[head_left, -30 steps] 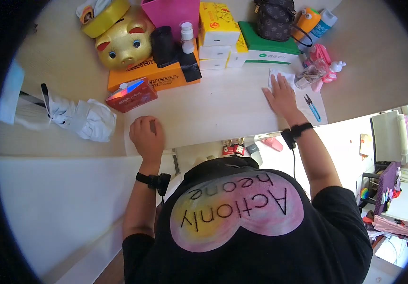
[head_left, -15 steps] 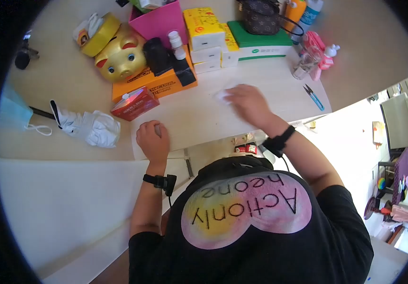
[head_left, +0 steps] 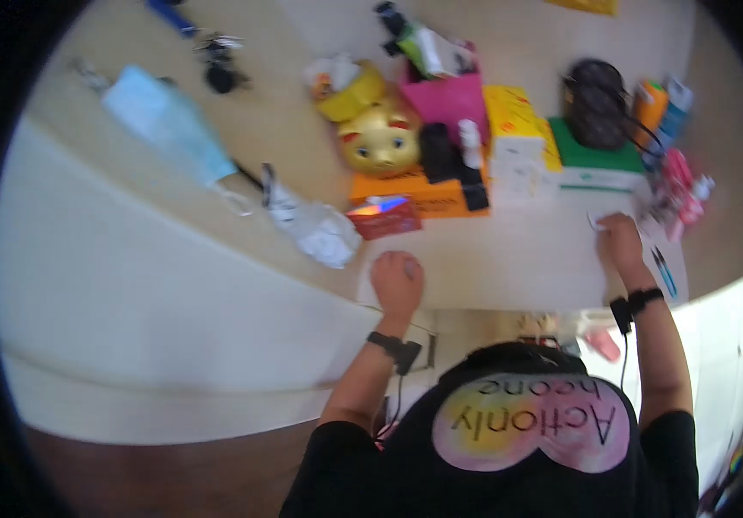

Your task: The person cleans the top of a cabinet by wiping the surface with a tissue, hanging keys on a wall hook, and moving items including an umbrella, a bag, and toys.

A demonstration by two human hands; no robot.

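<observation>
Swept rightward from the middle of the desk [head_left: 510, 259], the right hand [head_left: 622, 243] is now near the pink bottle [head_left: 691, 207] and just beside the blue-handled thread snips [head_left: 665, 273]. Its white tissue [head_left: 597, 223] has travelled with it and lies at the fingertips, on the image-left side of the hand. Those fingers are curled in, but motion blur hides whether they pinch the tissue or press it down.

The left hand [head_left: 398, 281] has stayed near the desk's front edge, below the red box [head_left: 386, 217], loosely closed with its knuckles up. A small grey patch shows at its curled fingers; what it is cannot be made out.

Blur softens the glass jar [head_left: 661, 205] against the pink bottle, and the lettering on the orange box [head_left: 423, 194] is hard to read. That box is partly covered by the golden pig bank [head_left: 382, 142] and a black item [head_left: 442, 155].

The view has shifted too: the blue face mask [head_left: 167, 121] and the dark key bunch [head_left: 220, 73] now show more fully, and a blue object [head_left: 170, 15] has appeared, cut by the dark border. Along the top edge, only a strip of something yellow [head_left: 587, 5] shows.
</observation>
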